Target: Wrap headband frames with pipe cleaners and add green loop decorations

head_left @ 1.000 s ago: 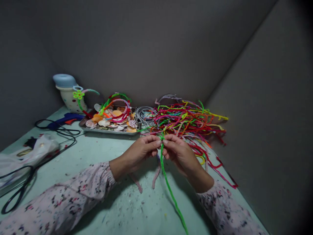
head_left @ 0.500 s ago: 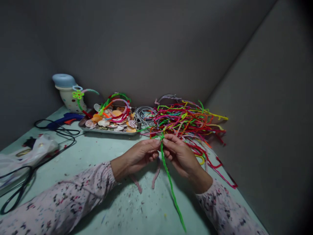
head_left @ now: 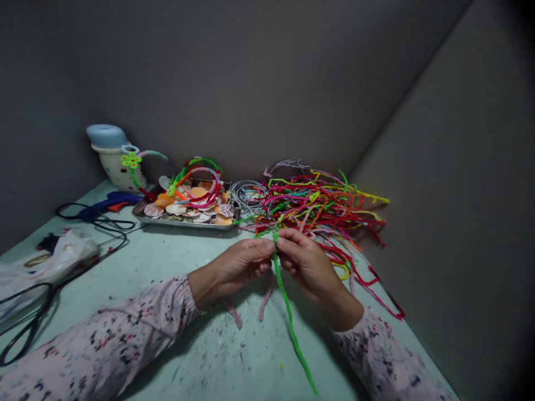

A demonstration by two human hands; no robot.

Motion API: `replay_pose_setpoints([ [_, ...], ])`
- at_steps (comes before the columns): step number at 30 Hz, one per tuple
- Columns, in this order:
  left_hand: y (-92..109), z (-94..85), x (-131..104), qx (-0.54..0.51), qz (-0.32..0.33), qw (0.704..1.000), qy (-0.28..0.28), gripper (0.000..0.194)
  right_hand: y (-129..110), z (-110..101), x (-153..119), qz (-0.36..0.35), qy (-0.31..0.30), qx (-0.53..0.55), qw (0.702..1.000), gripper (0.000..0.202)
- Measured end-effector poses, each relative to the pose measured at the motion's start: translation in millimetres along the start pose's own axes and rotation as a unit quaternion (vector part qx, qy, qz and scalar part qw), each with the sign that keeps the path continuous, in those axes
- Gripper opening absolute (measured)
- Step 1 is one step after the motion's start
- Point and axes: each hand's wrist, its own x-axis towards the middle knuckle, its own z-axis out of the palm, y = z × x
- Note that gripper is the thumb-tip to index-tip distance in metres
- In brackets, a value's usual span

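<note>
A bright green pipe cleaner [head_left: 291,320] hangs from between my fingertips down toward the front of the table. Its upper end is bent into a small twist, partly covered by my fingers. My left hand [head_left: 240,264] pinches it from the left between thumb and forefinger. From the right, my right hand [head_left: 307,262] pinches the same spot, with both thumbs nearly meeting. Below the hands, pink fuzzy ends [head_left: 264,301] stick out on the tabletop; how they join is hidden.
Behind my hands lies a heap of coloured pipe cleaners [head_left: 321,200], beside coiled grey wire [head_left: 246,196]. A metal tray [head_left: 188,224] holds seashells and pipe-cleaner rings. Farther left are a blue-lidded cup [head_left: 119,161], a blue glue gun [head_left: 104,205], a black cord [head_left: 119,245] and a plastic bag [head_left: 71,253].
Both hands stay pinched at the green pipe cleaner's upper end, with only a slight finger shift. More of the bent green tip shows above my left thumb. The view has shifted slightly.
</note>
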Motion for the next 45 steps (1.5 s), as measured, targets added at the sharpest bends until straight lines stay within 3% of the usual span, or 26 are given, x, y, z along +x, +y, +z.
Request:
replay_pose_setpoints([
  [9, 1.8, -0.1, -0.4, -0.019, 0.004, 1.000, 0.006, 0.016, 6.3, -5.3, 2.2, -0.079, 0.030, -0.136, 0.987, 0.018],
  [15, 2.6, -3.0, 1.9, -0.008, 0.020, 0.999, 0.028, 0.018, 4.6, -5.5, 2.4, -0.067, 0.029, -0.156, 0.985, 0.017],
  [18, 2.1, -4.6, 2.9, -0.006, 0.020, 1.000, 0.010, 0.017, 3.8, -4.7, 1.7, -0.058, 0.035, -0.157, 0.985, 0.018],
  [23, 1.2, -4.1, 1.7, -0.021, -0.005, 0.999, -0.026, 0.020, 2.3, -4.0, 0.2, -0.051, 0.028, -0.146, 0.988, 0.019],
  [36, 2.0, -6.8, 1.7, -0.064, -0.061, 0.996, -0.010, 0.013, 2.1, -3.4, 0.6, -0.054, 0.019, -0.159, 0.986, 0.018],
  [45, 3.8, -9.3, 1.0, -0.074, -0.078, 0.994, -0.028, 0.010, 0.0, -1.8, -1.0, -0.054, 0.015, -0.167, 0.984, 0.015],
])
